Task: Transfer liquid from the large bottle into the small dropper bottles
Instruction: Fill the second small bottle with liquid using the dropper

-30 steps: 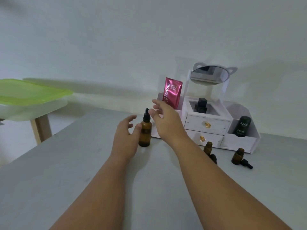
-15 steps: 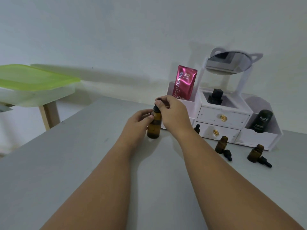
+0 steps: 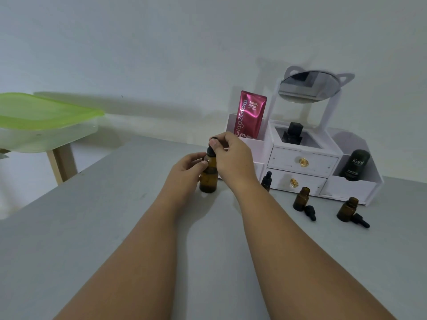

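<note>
Right hand (image 3: 233,158) now atop upright amber bottle (image 3: 208,179).

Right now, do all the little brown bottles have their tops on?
No, two small bottles stand open, with their black droppers lying on the table.

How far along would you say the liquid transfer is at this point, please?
Done: two small amber glass dropper bottles stand open on the grey table, black droppers lying beside them. In hand: the left hand steadies the large amber glass bottle while the right hand pinches its black dropper cap. Left: uncapping and all filling; a third small bottle is capped.
</note>
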